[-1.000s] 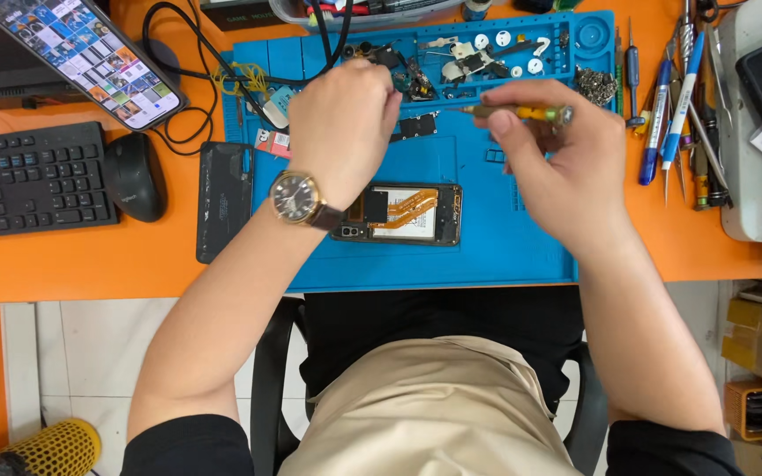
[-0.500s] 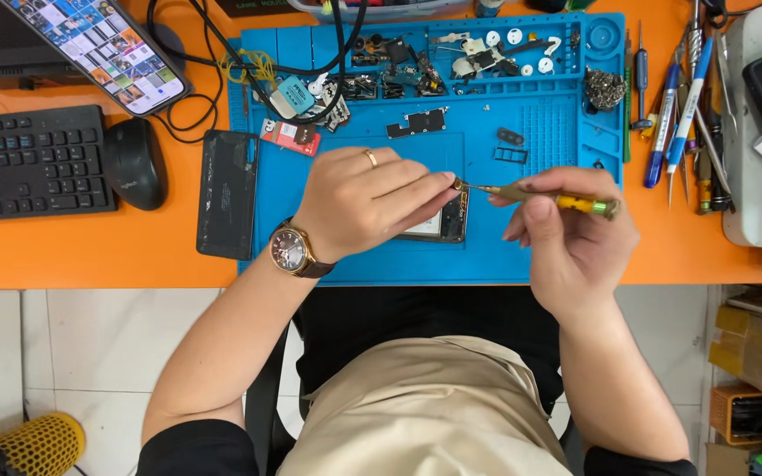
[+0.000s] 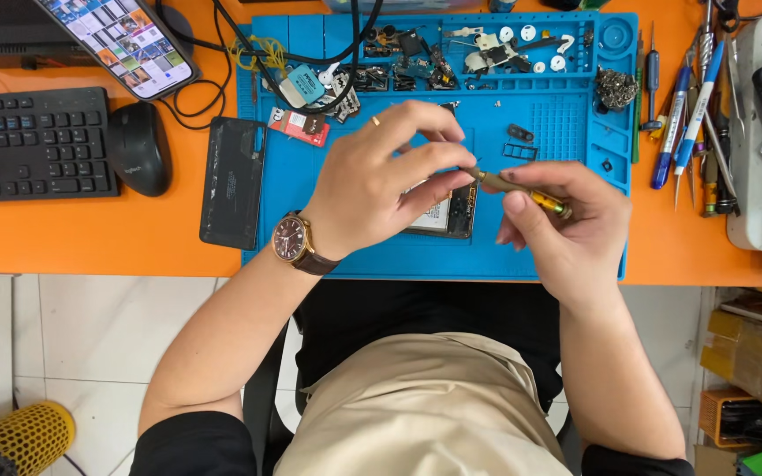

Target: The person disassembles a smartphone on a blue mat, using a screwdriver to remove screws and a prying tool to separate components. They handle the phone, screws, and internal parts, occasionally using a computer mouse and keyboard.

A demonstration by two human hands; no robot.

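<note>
My left hand (image 3: 390, 181), with a ring and a brown wristwatch, hovers over an opened phone (image 3: 451, 214) lying on the blue repair mat (image 3: 522, 251); its fingertips pinch the tip of a small screwdriver (image 3: 522, 188). My right hand (image 3: 566, 225) grips that screwdriver's yellow-and-metal handle, holding it nearly level above the mat. Most of the phone is hidden under my left hand.
A black phone back panel (image 3: 233, 182) lies at the mat's left edge. Small parts fill the mat's top tray (image 3: 487, 53). A mouse (image 3: 138, 147), keyboard (image 3: 33, 145) and lit phone (image 3: 125, 40) sit left; pens and tools (image 3: 681, 115) lie right.
My left hand came back from the mat's top tray to the phone, then its fingers closed on the screwdriver tip. My right hand lowered the screwdriver toward the phone.
</note>
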